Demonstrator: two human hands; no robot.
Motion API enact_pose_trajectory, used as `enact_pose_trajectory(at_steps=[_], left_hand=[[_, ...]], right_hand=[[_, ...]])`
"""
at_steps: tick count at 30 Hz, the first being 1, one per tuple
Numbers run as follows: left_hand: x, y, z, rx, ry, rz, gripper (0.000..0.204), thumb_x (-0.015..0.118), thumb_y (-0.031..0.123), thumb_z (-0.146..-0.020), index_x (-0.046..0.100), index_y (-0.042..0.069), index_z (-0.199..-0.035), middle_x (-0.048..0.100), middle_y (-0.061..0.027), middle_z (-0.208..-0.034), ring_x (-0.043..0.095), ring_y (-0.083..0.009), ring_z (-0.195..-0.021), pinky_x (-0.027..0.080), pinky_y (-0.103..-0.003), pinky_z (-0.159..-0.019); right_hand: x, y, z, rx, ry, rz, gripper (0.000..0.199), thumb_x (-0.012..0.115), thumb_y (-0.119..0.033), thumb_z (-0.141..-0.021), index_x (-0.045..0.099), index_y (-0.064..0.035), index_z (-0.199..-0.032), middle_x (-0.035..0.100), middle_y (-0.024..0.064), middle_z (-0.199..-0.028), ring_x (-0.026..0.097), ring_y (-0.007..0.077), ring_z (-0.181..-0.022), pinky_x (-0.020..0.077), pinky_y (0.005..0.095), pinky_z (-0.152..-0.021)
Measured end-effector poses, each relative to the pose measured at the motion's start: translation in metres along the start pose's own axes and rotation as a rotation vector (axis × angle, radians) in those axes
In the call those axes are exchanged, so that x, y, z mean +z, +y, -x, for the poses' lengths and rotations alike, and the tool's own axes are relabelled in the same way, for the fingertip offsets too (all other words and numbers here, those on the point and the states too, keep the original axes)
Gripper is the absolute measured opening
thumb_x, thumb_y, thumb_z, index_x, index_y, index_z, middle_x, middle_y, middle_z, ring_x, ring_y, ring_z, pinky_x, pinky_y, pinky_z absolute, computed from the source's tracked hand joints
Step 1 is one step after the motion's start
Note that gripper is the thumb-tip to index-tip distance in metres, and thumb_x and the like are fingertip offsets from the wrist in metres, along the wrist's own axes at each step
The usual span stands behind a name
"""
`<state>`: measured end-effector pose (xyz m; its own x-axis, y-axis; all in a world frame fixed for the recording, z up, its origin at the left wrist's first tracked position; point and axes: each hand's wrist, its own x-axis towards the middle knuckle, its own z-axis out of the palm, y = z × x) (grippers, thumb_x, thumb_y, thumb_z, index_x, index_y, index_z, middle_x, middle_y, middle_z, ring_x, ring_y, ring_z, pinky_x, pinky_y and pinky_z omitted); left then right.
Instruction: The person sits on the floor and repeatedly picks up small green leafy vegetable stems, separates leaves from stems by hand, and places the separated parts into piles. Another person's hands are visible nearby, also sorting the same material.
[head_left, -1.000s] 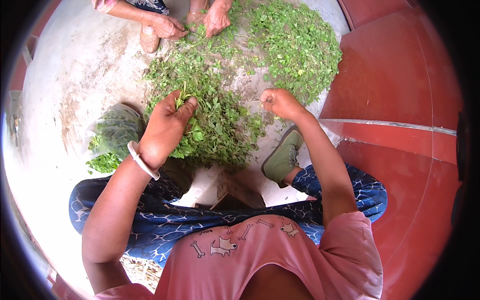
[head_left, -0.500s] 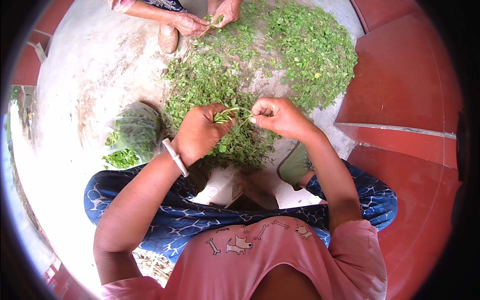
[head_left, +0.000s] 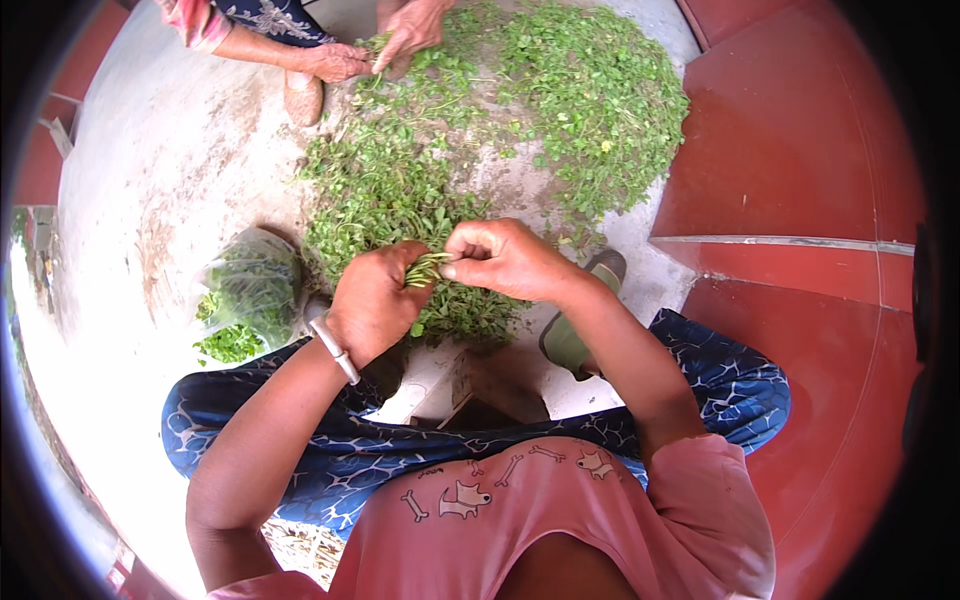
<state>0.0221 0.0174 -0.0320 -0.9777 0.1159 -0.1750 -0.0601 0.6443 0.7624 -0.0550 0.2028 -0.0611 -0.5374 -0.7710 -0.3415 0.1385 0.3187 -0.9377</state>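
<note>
My left hand (head_left: 372, 305) is closed round a small bunch of green stems (head_left: 427, 269), whose cut-looking ends stick out past the thumb. Thumb and fingertips of my right hand (head_left: 512, 262) pinch together at those stem ends, touching the bunch. Both hands hang over the near part of a heap of loose leafy greens (head_left: 385, 190) on the ground. The leafy part of the bunch is hidden behind my left hand.
To the left stands a clear plastic bag (head_left: 258, 275) of greens. A larger leafy heap (head_left: 600, 100) spreads at the far right, beside red panels (head_left: 780, 150). Across from me, another person's hands (head_left: 345, 62) hold some stems. My green shoe (head_left: 568, 340) is near the heap.
My hands have come closer together and sit lower and further left in view. The thin stem stretched between them no longer shows. The other person's hands have shifted too.
</note>
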Motion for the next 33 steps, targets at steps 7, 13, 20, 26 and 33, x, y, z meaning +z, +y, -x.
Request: enact_pose_trajectory(at_steps=[7,13,20,26,33], left_hand=[[-0.009,-0.010,-0.008,-0.322,0.092,0.403,0.022,0.059,0.011,-0.083,0.056,-0.006,-0.097,0.050,-0.0033,-0.062,0.042,-0.0067,-0.059,0.038,-0.025,-0.052],[-0.018,0.000,-0.007,-0.311,0.015,0.515,0.028,0.054,0.017,-0.091,0.051,-0.005,-0.108,0.053,0.0008,-0.078,0.043,-0.0069,-0.071,0.039,-0.022,-0.063],[-0.018,0.002,-0.008,-0.382,-0.112,0.579,0.011,0.050,0.015,-0.095,0.052,0.005,-0.099,0.055,0.0010,-0.087,0.048,-0.0075,-0.083,0.039,-0.022,-0.077],[-0.010,0.005,-0.009,-0.262,-0.079,0.483,0.010,0.053,0.012,-0.093,0.051,0.002,-0.093,0.053,-0.0006,-0.070,0.044,-0.0076,-0.065,0.039,-0.024,-0.058],[-0.002,-0.001,-0.007,-0.173,-0.038,0.349,0.016,0.055,0.012,-0.090,0.048,-0.002,-0.090,0.046,-0.0136,-0.064,0.039,-0.0177,-0.060,0.038,-0.032,-0.056]], right_hand=[[0.002,0.057,-0.012,0.080,-0.079,0.309,0.021,0.065,-0.021,-0.085,0.058,-0.0060,-0.098,0.056,0.0012,-0.093,0.054,0.0118,-0.084,0.0450,0.0306,-0.074],[-0.058,0.151,0.004,0.379,0.641,0.896,0.051,0.059,-0.025,-0.083,0.045,-0.0102,-0.129,0.038,0.0181,-0.136,0.041,0.0352,-0.123,0.0370,0.0405,-0.103],[-0.057,0.167,0.003,0.337,0.637,0.801,0.040,0.059,-0.026,-0.083,0.053,-0.0110,-0.119,0.049,0.0156,-0.125,0.049,0.0341,-0.111,0.0430,0.0410,-0.093],[-0.108,0.164,-0.011,0.408,1.277,0.968,0.040,0.070,-0.029,-0.075,0.056,-0.0105,-0.107,0.051,0.0136,-0.114,0.052,0.0332,-0.102,0.0471,0.0411,-0.083],[-0.129,0.181,-0.011,0.577,0.926,0.615,0.029,0.070,-0.021,-0.073,0.057,-0.0075,-0.096,0.056,0.0104,-0.096,0.058,0.0244,-0.088,0.0485,0.0385,-0.075]])
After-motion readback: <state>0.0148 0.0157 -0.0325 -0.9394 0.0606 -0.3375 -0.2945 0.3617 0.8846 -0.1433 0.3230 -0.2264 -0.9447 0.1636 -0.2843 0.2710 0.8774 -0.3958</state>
